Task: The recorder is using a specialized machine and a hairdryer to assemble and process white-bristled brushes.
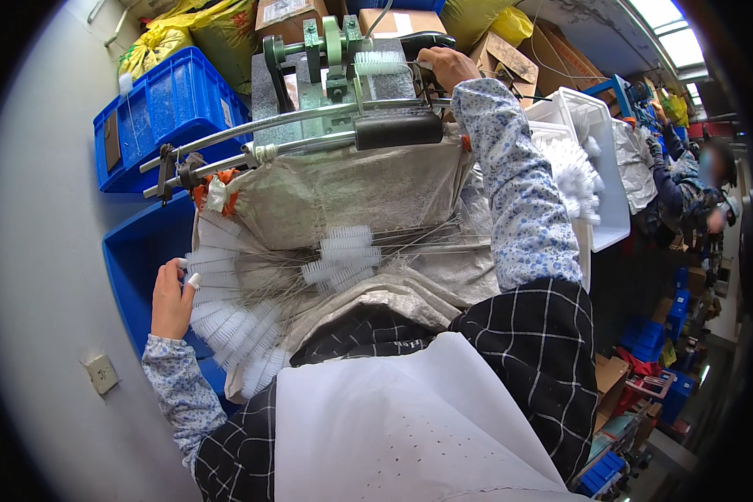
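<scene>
Fanned across cloth sheeting over my lap is a bunch of white bristle brushes (241, 326) with thin wire stems; more of them lie crosswise in a small pile (343, 255). My left hand (172, 299), with white covers on its fingertips, rests at the left edge of the fan, thumb and forefinger apart. At the green machine (333, 50), one white brush (381, 63) lies level beside the wheel. My right hand (450, 67) is closed at that brush's right end, apparently on its wire stem; the fingertips are partly hidden. Just above it is a black handle (427, 40).
Metal rods (226, 138) and a black cylinder (399, 131) run across the machine's front. Blue bins (171, 109) stand at the left by the wall. White tubs (602, 184) with more brushes are at the right. Beyond, another person (686, 188) works.
</scene>
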{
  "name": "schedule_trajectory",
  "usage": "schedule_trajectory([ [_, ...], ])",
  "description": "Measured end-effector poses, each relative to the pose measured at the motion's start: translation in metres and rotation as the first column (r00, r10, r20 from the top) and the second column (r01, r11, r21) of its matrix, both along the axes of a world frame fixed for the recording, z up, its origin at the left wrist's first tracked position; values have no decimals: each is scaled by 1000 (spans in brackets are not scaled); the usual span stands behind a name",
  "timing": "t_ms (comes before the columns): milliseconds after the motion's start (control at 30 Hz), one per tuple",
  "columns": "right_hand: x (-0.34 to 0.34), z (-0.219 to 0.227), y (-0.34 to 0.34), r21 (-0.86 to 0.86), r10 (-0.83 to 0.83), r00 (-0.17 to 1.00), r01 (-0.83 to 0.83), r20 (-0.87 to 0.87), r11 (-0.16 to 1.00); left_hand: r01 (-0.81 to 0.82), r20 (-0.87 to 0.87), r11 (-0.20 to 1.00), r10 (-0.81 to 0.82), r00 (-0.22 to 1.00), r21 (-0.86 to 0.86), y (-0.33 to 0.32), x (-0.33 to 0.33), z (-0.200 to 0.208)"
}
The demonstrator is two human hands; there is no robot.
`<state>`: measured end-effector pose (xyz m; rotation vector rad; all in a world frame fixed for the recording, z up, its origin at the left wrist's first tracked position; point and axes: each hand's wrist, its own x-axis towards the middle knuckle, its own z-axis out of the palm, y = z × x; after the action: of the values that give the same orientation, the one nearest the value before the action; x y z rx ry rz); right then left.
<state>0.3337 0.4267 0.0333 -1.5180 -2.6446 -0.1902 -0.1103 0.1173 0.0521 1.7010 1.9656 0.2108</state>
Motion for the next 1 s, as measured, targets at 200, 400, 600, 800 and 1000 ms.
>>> schedule_trajectory([
  [200,9,-6,0,71,67,997,-70,36,995,-168,12,964,170,985,203,-16,-28,-39],
  [400,-23,0,-35,-70,-281,918,273,-279,960,-296,305,954,295,905,-47,-9,-26,-45],
  [600,-36,-16,-43,-125,-297,837,270,-459,955,-345,336,930,286,897,130,1,-13,-38],
  [800,-64,-16,-47,-80,-260,854,252,-451,964,-306,255,949,277,927,81,1,-16,-38],
  [1000,-106,-18,-49,-75,-252,860,245,-443,967,-338,309,940,307,900,51,-2,-21,-41],
])
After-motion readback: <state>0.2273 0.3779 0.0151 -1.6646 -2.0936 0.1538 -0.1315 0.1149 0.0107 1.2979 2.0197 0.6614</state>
